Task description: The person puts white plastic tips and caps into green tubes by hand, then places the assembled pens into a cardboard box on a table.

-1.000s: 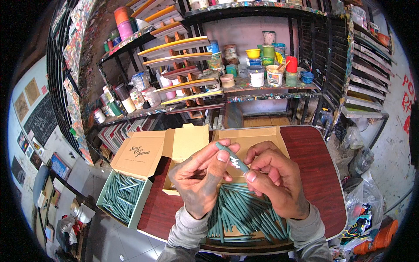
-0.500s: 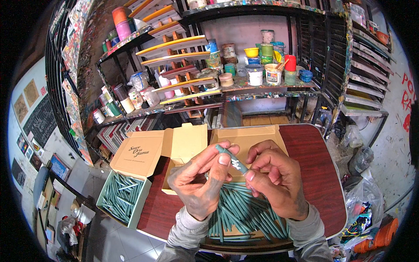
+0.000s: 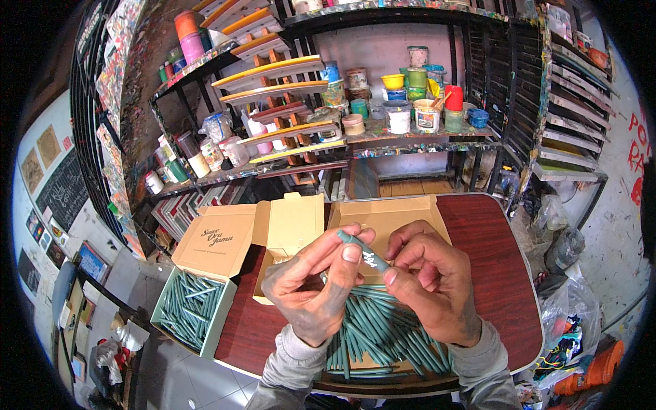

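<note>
Stick axis: the teal stick [image 3: 359,250] is held in the air over the near-middle of the bench [image 3: 488,236], long axis running from upper left, at the left hand [image 3: 316,290] thumb, down to lower right, at the right hand [image 3: 437,287] fingertips. Both hands are pinched on it, left on the upper end, right on the lower; neither is clearly nearer. Directly beneath lies the heap of matching sticks [image 3: 383,335]; an open box of sticks [image 3: 191,307] hangs off the bench's left edge.

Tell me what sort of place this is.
Probably a small paint or printing workshop: paint-spattered shelves crowded with paint pots, stacked frames on racks, and a table with a pile of green sticks beside open cardboard boxes.
</note>
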The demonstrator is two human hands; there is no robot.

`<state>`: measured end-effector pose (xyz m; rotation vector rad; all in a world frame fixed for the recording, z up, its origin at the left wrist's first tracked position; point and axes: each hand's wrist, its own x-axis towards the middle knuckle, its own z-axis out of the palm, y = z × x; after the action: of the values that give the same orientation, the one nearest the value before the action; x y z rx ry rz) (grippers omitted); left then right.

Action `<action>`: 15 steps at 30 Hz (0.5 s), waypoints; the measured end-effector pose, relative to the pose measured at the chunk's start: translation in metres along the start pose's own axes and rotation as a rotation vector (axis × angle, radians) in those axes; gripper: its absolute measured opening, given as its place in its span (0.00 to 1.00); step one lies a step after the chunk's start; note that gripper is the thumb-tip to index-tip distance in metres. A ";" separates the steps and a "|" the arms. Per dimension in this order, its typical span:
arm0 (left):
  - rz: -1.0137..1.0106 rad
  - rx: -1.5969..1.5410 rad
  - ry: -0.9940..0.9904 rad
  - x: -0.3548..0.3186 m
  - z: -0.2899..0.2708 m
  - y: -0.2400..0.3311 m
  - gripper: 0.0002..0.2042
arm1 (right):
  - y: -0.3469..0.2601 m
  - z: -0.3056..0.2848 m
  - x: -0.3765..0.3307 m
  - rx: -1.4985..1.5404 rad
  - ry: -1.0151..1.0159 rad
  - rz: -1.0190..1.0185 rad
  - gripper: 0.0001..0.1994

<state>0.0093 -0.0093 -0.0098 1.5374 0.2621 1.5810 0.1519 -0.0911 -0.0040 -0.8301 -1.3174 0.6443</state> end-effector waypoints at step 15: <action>0.056 0.013 -0.003 -0.001 0.002 0.001 0.12 | 0.004 -0.001 -0.001 -0.075 0.035 -0.079 0.04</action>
<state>0.0104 -0.0120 -0.0095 1.5692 0.2295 1.6236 0.1532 -0.0898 -0.0076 -0.8416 -1.3427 0.5188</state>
